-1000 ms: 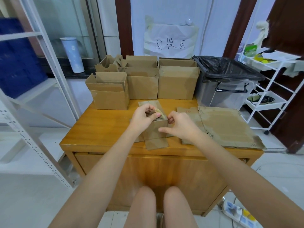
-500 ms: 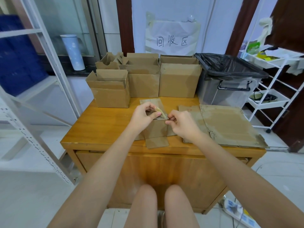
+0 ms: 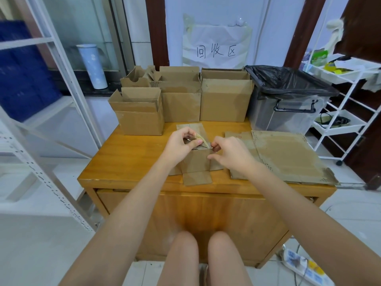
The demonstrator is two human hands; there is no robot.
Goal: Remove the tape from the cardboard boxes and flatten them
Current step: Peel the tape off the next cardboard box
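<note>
left hand (image 3: 182,143) pinches the peeled tape (image 3: 203,141), right hand (image 3: 231,154) pinches the box (image 3: 196,159) edge to steady it for pulling

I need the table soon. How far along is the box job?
Done: flattened cardboard lies at the table's right. In hand: the left hand pinches a tape strip peeling off the small box, while the right hand pinches at its top edge. Left: four upright boxes at the back.
</note>
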